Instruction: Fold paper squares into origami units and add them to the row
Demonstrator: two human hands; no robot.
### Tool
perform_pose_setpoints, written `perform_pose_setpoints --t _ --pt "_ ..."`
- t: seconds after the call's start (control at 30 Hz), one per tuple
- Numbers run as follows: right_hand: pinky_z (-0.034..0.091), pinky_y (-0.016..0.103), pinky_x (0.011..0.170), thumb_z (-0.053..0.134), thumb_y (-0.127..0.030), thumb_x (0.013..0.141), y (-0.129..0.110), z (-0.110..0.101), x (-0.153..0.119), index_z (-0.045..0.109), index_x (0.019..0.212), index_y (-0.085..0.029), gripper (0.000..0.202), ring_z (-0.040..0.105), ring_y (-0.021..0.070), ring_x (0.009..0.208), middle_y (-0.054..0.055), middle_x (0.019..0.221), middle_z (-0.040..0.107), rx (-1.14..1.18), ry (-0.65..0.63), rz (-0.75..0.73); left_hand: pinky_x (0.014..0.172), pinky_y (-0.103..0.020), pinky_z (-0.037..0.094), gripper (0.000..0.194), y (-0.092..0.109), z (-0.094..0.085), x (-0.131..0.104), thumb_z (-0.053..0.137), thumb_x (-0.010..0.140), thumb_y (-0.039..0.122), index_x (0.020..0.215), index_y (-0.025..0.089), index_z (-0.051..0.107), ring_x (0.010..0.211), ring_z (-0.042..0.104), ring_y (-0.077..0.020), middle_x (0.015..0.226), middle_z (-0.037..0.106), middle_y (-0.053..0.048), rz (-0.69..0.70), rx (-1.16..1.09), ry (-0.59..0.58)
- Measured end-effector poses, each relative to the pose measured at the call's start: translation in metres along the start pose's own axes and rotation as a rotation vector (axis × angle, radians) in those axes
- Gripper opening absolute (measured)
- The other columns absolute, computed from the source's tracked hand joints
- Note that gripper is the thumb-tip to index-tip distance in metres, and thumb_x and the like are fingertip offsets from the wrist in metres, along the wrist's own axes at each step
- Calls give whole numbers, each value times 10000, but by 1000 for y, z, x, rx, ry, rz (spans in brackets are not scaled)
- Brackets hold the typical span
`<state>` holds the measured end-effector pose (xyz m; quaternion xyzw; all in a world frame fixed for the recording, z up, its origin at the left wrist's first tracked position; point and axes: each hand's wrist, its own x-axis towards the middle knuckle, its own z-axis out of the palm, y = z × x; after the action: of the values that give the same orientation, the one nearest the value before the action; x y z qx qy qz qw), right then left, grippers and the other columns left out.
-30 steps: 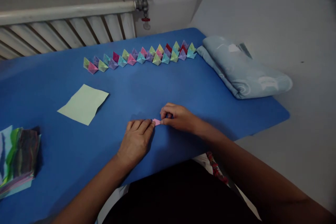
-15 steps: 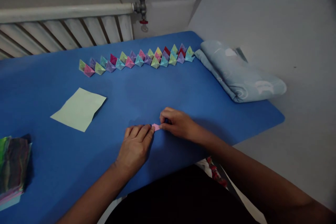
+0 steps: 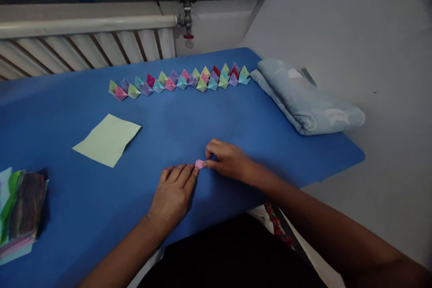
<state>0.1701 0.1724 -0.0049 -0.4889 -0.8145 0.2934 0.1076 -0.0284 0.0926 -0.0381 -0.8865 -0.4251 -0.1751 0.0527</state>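
Between my hands, a small folded piece of pink paper [image 3: 199,164] lies on the blue tabletop [image 3: 175,121]. My left hand [image 3: 173,191] holds its left edge down with the thumb and fingertips, the fingers side by side. From the right, my right hand [image 3: 227,158] grips the paper's other edge with the thumb, its fingers curled. Parts of the paper are hidden under the fingertips. To the left of my hands lies a flat pale green paper sheet [image 3: 108,140], one edge slightly raised.
Small folded paper boats [image 3: 170,84] in many colours stand in two rows toward the back. A folded light blue blanket [image 3: 310,99] lies at the right by the wall. A stack of coloured paper [image 3: 25,207] sits at the left edge. Behind the table is a radiator [image 3: 91,47].
The view has tilted slightly, so the scene sits a little lower and the left side further right. Both hands stay at the pink paper, the right thumb slightly further left over it.
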Motion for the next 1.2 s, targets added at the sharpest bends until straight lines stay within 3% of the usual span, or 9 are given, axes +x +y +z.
perform_pose_setpoints --t 0.43,0.57,0.77,0.97,1.2 --pt "341 226 645 599 -65 761 8 -6 1 558 695 -170 131 459 88 659 -24 782 523 43 -41 -23 893 -448 415 444 2 -1 -6 375 870 30 1264 84 574 1104 587 -300 1255 647 -150 -4 36 -3" --pt "358 240 672 643 -180 798 2 -2 -2 586 787 -183 58 496 109 716 -9 841 567 45 -6 -16 852 -437 425 420 1 -3 -3 372 883 42 1243 75 584 1067 597 -295 1227 664 -147 4 30 6" --pt "342 259 659 671 -328 819 -9 -1 0 582 811 -194 161 514 138 768 2 863 578 -53 -26 43 855 -441 424 412 2 -1 -3 356 898 52 1245 68 577 1068 588 -297 1227 664 -140 -1 15 18" --pt "305 244 610 653 -356 828 -17 -7 4 559 818 -184 197 463 106 685 -8 875 546 -117 -108 74 848 -447 434 387 3 4 -2 378 888 54 1207 49 598 1040 595 -308 1187 681 -143 1 17 41" --pt "301 243 611 638 -417 842 -14 -1 3 551 834 -187 247 483 118 723 -5 881 549 -129 -69 41 891 -455 436 446 2 2 -8 357 874 18 1264 73 566 1092 592 -301 1237 658 -137 -12 4 31"
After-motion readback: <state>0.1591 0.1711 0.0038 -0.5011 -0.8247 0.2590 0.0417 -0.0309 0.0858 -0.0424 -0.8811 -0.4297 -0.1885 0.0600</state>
